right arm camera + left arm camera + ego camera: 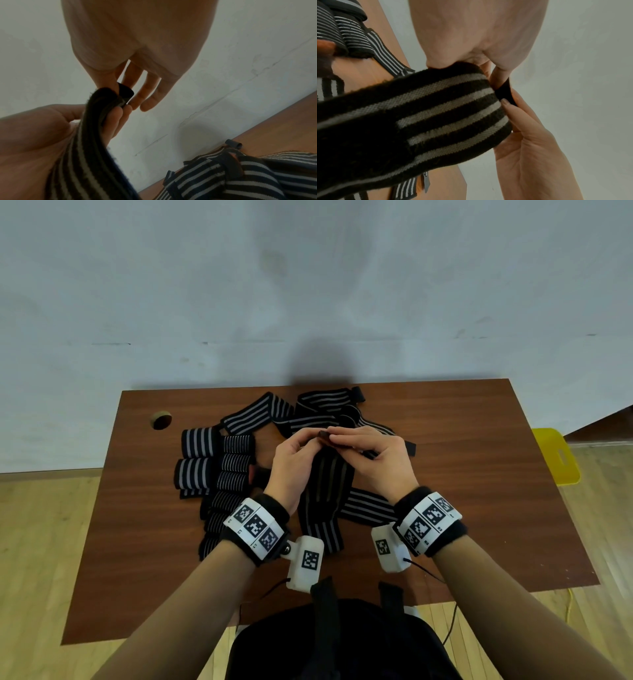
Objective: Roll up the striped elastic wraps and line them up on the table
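1. Brown table (479,474) against a pale wall: from the head view, finished rolls (219,474) sit lined up at 9 o'clock, loose wraps (308,409) at 12. Left hand (291,463) and right hand (373,453) both pinch one wrap (325,501) at centre.
2. Left wrist view: fingertips (506,102) grip its end, rolling barely begun.
3. Right wrist view: more loose wraps (240,175) wait at 5 o'clock.

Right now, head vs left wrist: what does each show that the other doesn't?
Head only: the whole table, the finished rolled wraps grouped at its left, loose unrolled wraps at the back, and both wrist camera rigs.

Left wrist only: the close-up weave of the held wrap and the small black tab at its end, pinched by fingers.

Both: the left hand and right hand pinch the top end of one striped wrap, raised above the table, rolling barely started.
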Available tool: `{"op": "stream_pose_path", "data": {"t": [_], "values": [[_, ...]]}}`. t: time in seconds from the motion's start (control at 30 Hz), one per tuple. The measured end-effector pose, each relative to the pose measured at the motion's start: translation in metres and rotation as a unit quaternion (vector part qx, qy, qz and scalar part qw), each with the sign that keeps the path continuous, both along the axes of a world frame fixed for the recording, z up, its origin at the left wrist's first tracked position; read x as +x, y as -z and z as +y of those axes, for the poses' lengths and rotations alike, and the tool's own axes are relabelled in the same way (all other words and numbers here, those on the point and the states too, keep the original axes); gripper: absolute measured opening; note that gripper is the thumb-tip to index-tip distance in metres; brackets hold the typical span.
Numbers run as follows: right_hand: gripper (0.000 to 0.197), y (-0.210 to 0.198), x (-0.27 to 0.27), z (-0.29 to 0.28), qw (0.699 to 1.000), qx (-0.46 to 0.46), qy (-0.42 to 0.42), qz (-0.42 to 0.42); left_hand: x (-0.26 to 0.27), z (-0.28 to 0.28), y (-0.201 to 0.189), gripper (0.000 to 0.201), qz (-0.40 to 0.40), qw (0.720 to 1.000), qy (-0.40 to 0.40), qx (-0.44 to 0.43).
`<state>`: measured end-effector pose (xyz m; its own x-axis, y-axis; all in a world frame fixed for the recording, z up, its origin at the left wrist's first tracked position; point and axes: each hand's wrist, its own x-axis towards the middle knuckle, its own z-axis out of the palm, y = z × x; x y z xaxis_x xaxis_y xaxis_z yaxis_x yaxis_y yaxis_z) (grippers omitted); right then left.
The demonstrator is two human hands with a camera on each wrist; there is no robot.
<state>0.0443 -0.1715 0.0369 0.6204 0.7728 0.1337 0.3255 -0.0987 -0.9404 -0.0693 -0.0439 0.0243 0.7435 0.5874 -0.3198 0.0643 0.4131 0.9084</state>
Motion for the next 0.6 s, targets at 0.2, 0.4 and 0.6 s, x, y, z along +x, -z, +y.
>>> {"op": "stream_pose_path", "data": {"t": [0.2, 0.4, 0.6], "values": [[0.024, 0.004, 0.001, -0.002, 1.000, -0.003, -0.002, 0.021, -0.003, -0.004, -0.015, 0.040, 0.004, 0.996, 0.012, -0.091], [0.019, 0.005, 0.004, -0.011, 0.995, -0.002, -0.050, 0.084, -0.005, -0.004, -0.001, 0.020, 0.021, 0.999, 0.035, -0.026], [0.046, 0.011, -0.001, -0.005, 0.978, -0.039, 0.030, 0.202, 0.000, 0.001, 0.000, 0.017, 0.010, 0.996, 0.056, 0.073]]}}
